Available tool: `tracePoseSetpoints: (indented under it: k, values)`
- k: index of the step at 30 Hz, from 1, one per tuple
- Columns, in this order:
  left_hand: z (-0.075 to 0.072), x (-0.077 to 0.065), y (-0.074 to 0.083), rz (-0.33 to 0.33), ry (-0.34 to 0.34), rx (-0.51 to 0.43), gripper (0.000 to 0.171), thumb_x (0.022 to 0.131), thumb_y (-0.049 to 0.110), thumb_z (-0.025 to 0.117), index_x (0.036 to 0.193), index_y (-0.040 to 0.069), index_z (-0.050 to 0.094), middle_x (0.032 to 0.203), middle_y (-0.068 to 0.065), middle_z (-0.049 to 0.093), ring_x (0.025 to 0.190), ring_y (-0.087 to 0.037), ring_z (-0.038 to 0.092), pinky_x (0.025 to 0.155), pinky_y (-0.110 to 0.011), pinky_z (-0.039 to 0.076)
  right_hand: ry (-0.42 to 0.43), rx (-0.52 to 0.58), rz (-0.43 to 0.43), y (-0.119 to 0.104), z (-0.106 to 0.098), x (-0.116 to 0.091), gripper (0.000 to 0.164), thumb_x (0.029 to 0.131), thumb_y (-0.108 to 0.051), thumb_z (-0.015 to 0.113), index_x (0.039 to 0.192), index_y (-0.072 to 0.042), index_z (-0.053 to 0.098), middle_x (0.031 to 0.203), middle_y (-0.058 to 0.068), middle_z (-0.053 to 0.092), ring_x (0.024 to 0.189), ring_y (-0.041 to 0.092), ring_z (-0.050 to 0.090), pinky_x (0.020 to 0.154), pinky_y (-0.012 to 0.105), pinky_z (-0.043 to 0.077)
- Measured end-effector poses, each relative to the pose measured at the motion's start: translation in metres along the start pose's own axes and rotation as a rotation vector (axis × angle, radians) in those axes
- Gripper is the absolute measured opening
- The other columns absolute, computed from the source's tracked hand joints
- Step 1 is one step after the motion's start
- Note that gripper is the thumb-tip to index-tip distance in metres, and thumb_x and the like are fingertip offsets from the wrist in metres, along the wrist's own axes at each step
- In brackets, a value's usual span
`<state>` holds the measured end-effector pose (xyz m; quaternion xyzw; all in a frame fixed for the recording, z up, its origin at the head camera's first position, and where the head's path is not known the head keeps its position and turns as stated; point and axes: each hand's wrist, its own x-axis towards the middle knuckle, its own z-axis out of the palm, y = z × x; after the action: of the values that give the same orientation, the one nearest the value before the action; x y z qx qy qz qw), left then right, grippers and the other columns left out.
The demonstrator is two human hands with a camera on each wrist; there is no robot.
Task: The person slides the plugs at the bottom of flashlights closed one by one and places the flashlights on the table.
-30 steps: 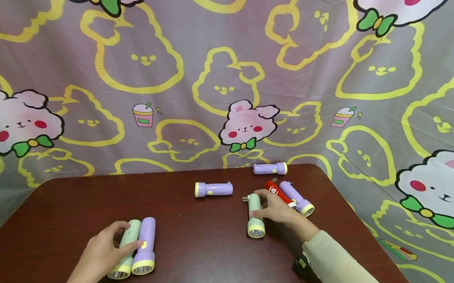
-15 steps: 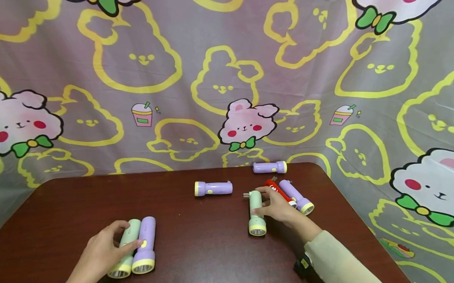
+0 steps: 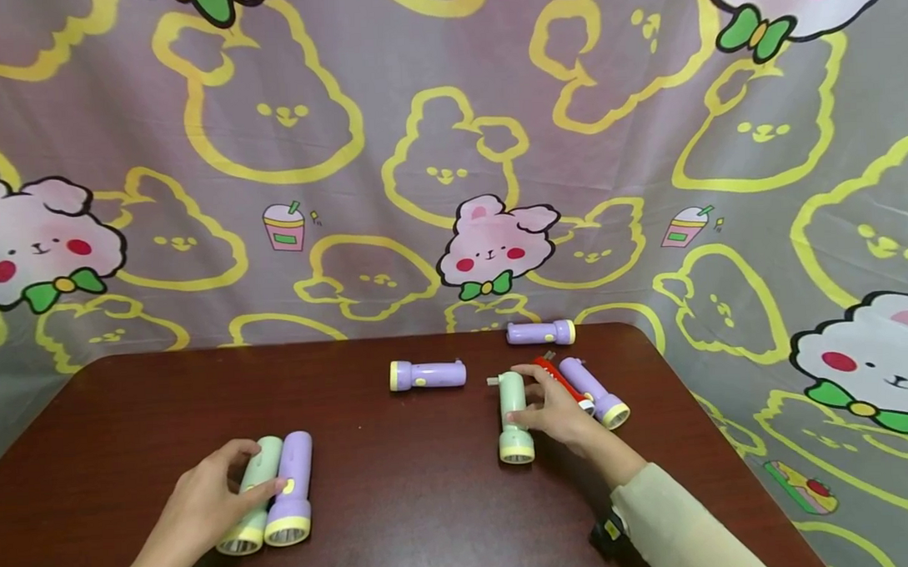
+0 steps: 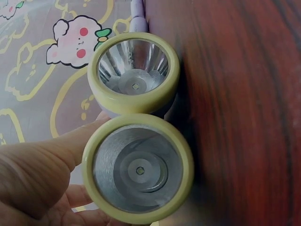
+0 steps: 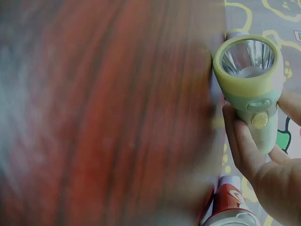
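My left hand (image 3: 217,492) curls round a green flashlight (image 3: 262,464) on the left of the table. Its thumb reaches across to a purple flashlight (image 3: 295,468) lying right alongside. In the left wrist view, the yellow-rimmed lens ends of the green flashlight (image 4: 138,207) and the purple flashlight (image 4: 129,103) touch each other. My right hand (image 3: 559,409) grips a second green flashlight (image 3: 513,398) between thumb and fingers; its plug prongs point left and its lens faces me. In the right wrist view this green flashlight (image 5: 249,89) shows a yellow switch. Whether it touches the table cannot be told.
A red flashlight (image 3: 582,393) and a purple flashlight (image 3: 591,387) lie just right of my right hand. Two more purple ones lie at the back, one mid-table (image 3: 435,375) and one near the far edge (image 3: 534,333). A patterned curtain (image 3: 375,186) hangs behind the brown table (image 3: 402,502).
My right hand has moved slightly away from me and to the right with the green flashlight. The left hand and its two flashlights have stayed put.
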<state>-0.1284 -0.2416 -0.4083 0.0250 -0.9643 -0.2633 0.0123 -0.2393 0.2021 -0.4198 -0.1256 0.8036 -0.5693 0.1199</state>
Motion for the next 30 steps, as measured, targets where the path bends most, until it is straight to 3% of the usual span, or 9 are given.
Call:
tracePoseSetpoints:
  k: [9,16,30]
  values:
    - [0.001,-0.003,-0.002,0.001,0.012,-0.005,0.067,0.077,0.048,0.082,0.122,0.003,0.060,0.095,-0.005,0.069,0.083,-0.018,0.062,0.065,-0.032,0.045,0.011,-0.013,-0.030,-0.001,0.002,-0.002,0.077,0.084,0.000,0.075,0.148,0.002,0.032,0.120,0.033,0.062,0.087,0.020,0.068,0.076,0.032,0.057]
    - [0.001,-0.003,-0.003,0.004,0.009,-0.007,0.070,0.077,0.052,0.081,0.123,0.005,0.060,0.096,-0.005,0.070,0.086,-0.019,0.062,0.065,-0.033,0.045,0.061,-0.023,-0.009,0.001,0.004,-0.006,0.079,0.083,0.001,0.076,0.150,-0.003,0.035,0.121,0.030,0.063,0.091,0.023,0.068,0.079,0.035,0.057]
    - [0.003,-0.002,-0.003,0.025,0.023,-0.008,0.067,0.077,0.047,0.082,0.121,0.003,0.060,0.101,-0.009,0.070,0.085,-0.019,0.064,0.066,-0.033,0.046,0.042,-0.016,-0.052,-0.007,0.008,-0.012,0.077,0.084,0.004,0.074,0.150,-0.006,0.035,0.118,0.031,0.063,0.089,0.024,0.068,0.078,0.037,0.058]
